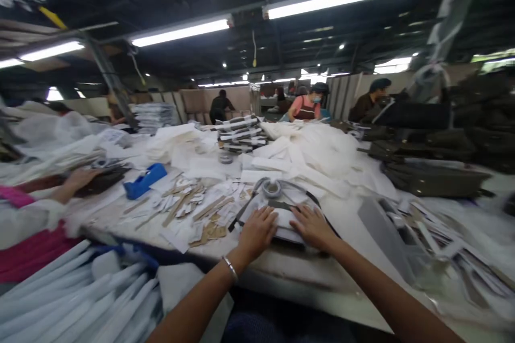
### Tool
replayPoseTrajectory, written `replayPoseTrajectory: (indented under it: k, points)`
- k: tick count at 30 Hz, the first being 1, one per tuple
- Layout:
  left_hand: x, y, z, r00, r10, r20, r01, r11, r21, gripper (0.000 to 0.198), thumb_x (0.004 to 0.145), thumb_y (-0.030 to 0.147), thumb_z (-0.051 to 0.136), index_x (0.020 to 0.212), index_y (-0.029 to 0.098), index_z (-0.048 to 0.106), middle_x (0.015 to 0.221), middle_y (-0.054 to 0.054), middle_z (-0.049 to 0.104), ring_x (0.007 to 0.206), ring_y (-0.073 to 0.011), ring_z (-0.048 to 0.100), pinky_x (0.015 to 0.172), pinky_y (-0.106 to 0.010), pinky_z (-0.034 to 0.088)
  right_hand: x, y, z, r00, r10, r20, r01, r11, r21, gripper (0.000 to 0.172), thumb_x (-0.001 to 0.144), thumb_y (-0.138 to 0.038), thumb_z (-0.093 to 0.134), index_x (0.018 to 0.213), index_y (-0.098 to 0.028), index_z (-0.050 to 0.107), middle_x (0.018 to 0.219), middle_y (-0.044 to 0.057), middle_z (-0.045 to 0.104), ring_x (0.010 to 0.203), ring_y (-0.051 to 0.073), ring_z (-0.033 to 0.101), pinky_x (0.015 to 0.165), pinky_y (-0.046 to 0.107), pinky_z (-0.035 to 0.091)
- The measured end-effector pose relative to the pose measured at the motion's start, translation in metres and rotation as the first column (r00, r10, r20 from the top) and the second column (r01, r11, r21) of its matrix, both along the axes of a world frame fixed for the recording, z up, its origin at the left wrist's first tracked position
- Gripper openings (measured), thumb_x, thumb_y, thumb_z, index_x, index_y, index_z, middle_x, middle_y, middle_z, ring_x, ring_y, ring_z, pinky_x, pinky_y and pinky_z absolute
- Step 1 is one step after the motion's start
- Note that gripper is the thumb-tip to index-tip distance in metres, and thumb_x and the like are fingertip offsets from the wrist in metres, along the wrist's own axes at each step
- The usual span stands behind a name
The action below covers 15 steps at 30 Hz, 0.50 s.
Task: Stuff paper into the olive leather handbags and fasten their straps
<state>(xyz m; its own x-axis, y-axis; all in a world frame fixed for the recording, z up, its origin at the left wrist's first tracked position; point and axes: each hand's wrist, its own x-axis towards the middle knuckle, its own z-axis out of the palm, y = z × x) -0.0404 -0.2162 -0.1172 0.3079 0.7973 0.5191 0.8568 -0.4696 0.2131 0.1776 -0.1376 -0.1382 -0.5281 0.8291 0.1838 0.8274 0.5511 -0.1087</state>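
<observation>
My left hand (257,230) lies flat with fingers stretched out on a small stack of white fabric pieces (285,220) at the near edge of the work table (322,273). My right hand (311,225) rests flat on the same stack, just right of the left one, fingers spread. A bracelet is on my left wrist. A grey tape roll (272,188) sits just beyond the stack. Dark straps (246,209) curve around the stack's far side.
Paper scraps and strips (189,206) litter the table to the left, near a blue tape dispenser (144,180). A co-worker's hand (78,179) rests at far left. White fabric heaps (322,150) and dark bundles (434,171) lie beyond. White rolls (72,295) are at lower left.
</observation>
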Motion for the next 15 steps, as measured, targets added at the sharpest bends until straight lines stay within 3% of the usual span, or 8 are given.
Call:
replayPoseTrajectory:
  k: [4,7,9,11,12,14,15]
  points:
    - [-0.009,0.003,-0.018,0.982,0.185,-0.039,-0.185,0.983,-0.009,0.049,0.095,0.046,0.049,0.139,0.025,0.049,0.147,-0.011,0.049,0.139,-0.0314,0.040,0.114,-0.057,0.034,0.005,0.007,-0.015,0.993,0.057,-0.101,-0.046,0.993,0.108,0.051,0.099,-0.048,0.034,0.138,-0.022,0.054,0.144,0.011,0.052,0.136,0.030,0.044,0.112,0.057,0.028]
    - [-0.010,-0.001,-0.019,0.987,0.160,0.001,-0.159,0.985,-0.060,0.049,0.095,0.047,0.048,0.140,0.028,0.049,0.148,-0.007,0.048,0.140,-0.0284,0.040,0.115,-0.053,0.034,0.022,0.005,-0.020,0.955,0.065,-0.289,-0.017,0.986,0.164,0.048,0.096,-0.048,0.036,0.127,-0.023,0.063,0.135,0.009,0.061,0.132,0.030,0.049,0.113,0.057,0.030]
    - [-0.018,-0.005,-0.014,0.988,0.142,0.061,-0.136,0.986,-0.098,0.046,0.093,0.042,0.053,0.137,0.028,0.052,0.146,-0.005,0.051,0.138,-0.0260,0.043,0.116,-0.050,0.035,0.041,0.002,-0.028,0.891,-0.022,-0.454,0.092,0.987,0.133,0.056,0.090,-0.056,0.040,0.127,-0.020,0.062,0.138,0.011,0.058,0.134,0.032,0.046,0.115,0.056,0.029]
    - [-0.031,-0.006,-0.009,0.969,0.195,0.150,-0.180,0.978,-0.108,0.044,0.092,0.034,0.055,0.135,0.028,0.054,0.145,-0.005,0.051,0.138,-0.0251,0.044,0.116,-0.050,0.034,0.062,0.001,-0.039,0.783,-0.233,-0.577,0.232,0.970,-0.076,0.074,0.082,-0.067,0.044,0.135,-0.017,0.055,0.143,0.015,0.052,0.134,0.035,0.045,0.115,0.054,0.032]
    - [-0.040,-0.006,-0.008,0.943,0.250,0.217,-0.225,0.965,-0.133,0.044,0.091,0.032,0.056,0.135,0.027,0.054,0.146,-0.006,0.051,0.138,-0.0256,0.043,0.117,-0.051,0.033,0.072,0.000,-0.043,0.717,-0.378,-0.585,0.286,0.926,-0.248,0.083,0.077,-0.072,0.047,0.140,-0.017,0.050,0.142,0.016,0.052,0.132,0.036,0.048,0.114,0.053,0.034]
    - [-0.058,-0.004,-0.009,0.854,0.377,0.359,-0.299,0.920,-0.254,0.048,0.088,0.034,0.058,0.135,0.023,0.055,0.145,-0.010,0.051,0.138,-0.0290,0.043,0.116,-0.053,0.034,0.083,-0.004,-0.046,0.606,-0.611,-0.509,0.322,0.774,-0.546,0.100,0.068,-0.078,0.053,0.148,-0.019,0.039,0.137,0.017,0.056,0.130,0.036,0.050,0.112,0.051,0.037]
    - [-0.066,-0.001,-0.011,0.804,0.431,0.410,-0.307,0.891,-0.334,0.050,0.087,0.038,0.059,0.134,0.020,0.055,0.143,-0.013,0.052,0.136,-0.0312,0.046,0.114,-0.054,0.035,0.084,-0.008,-0.044,0.570,-0.667,-0.481,0.309,0.716,-0.627,0.106,0.065,-0.080,0.055,0.150,-0.020,0.035,0.135,0.018,0.058,0.130,0.036,0.050,0.112,0.050,0.037]
